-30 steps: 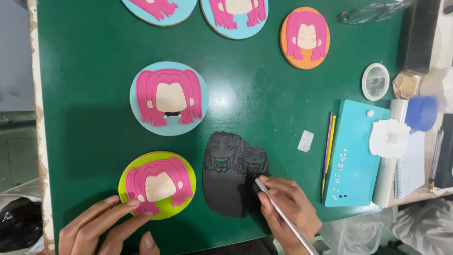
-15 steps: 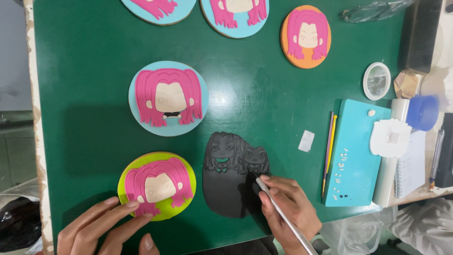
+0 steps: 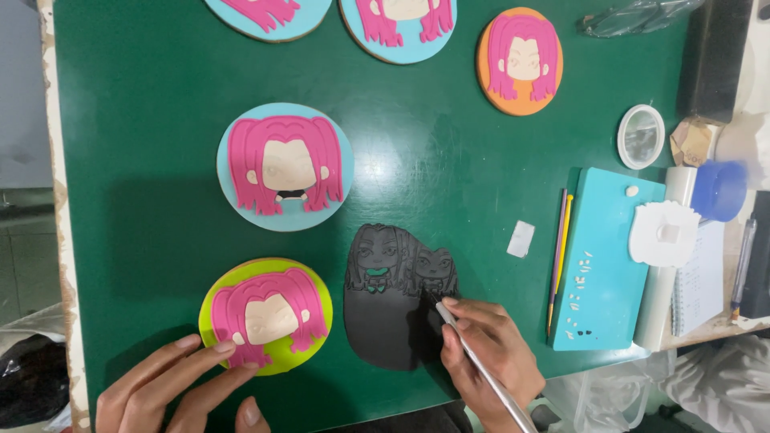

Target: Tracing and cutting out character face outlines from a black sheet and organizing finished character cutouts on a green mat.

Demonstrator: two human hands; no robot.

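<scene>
A thin metal tool is pinched in the right hand over the black mould; the left hand, grip spread, is rested on the lime disc.

Dark green surface spreads ahead of hands, its worn pale edge running down beyond left hand. Past that edge, grey tiled floor. Light even, soft shadows.

My right hand holds a thin metal tool, its tip on the black mould; my left hand touches the lime-green disc with a pink-haired face on the green worktop.
</scene>
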